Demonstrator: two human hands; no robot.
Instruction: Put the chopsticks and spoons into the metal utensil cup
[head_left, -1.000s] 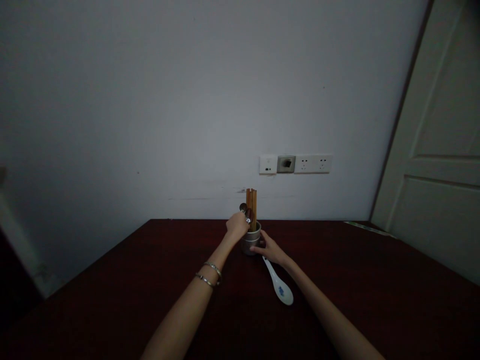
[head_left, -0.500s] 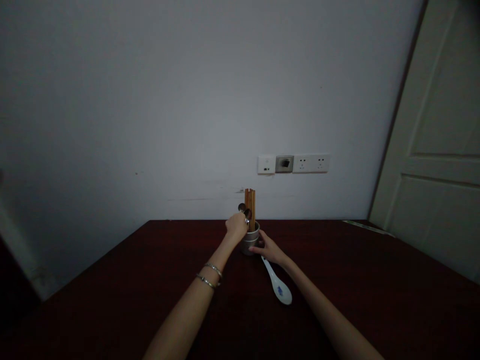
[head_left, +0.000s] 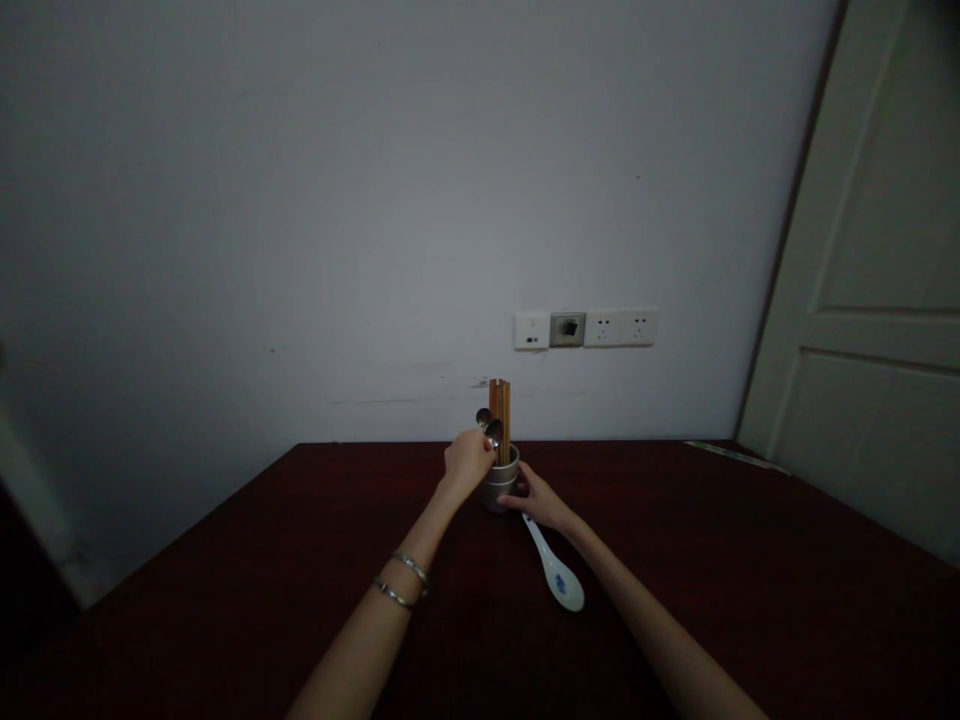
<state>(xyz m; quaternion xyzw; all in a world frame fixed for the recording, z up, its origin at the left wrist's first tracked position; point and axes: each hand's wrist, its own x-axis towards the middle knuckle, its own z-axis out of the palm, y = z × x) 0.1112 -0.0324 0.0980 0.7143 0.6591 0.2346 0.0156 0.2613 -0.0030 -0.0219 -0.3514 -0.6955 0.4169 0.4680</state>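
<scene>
A small grey cup [head_left: 501, 487] stands on the dark red table [head_left: 225, 590] near the wall. Several brown chopsticks [head_left: 501, 415] and two metal spoons [head_left: 489, 428] stick up out of it. My left hand [head_left: 466, 463], with two bangles on the wrist, is closed against the cup's left rim at the spoon handles; what its fingers pinch is hidden. My right hand [head_left: 541, 500] rests against the cup's right side, fingers spread, over the handle of a white ceramic spoon [head_left: 559, 575] with a blue pattern that lies on the table.
A row of white wall sockets [head_left: 585, 328] sits above the cup. A white door [head_left: 877, 300] stands at the right. A pale strip [head_left: 735, 455] lies at the table's far right edge.
My left hand has dropped slightly and drawn back toward me beside the cup. The right hand and the ceramic spoon have stayed in place.
</scene>
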